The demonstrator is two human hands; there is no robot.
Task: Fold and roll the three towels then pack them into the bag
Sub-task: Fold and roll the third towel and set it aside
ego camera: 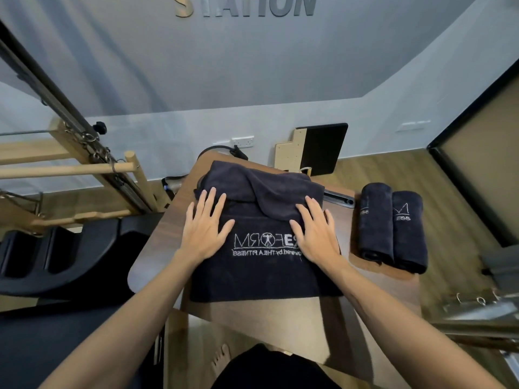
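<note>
Both hands, left hand (206, 227) & right hand (314, 231), lie flat, fingers spread, on the third towel (264, 273) on the desk (157, 248). Two rolled towels (393, 228) lie beyond the right hand. Smooth creases outward, square edges before rolling tight; far flap looks bunched, probably needs flattening.

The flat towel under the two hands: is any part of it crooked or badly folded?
Yes. On the flat towel, the far part is bunched: a loose flap lies slanted over it between the left hand and the right hand, so the fold is uneven. The two rolled towels beside it look tidy.
</note>
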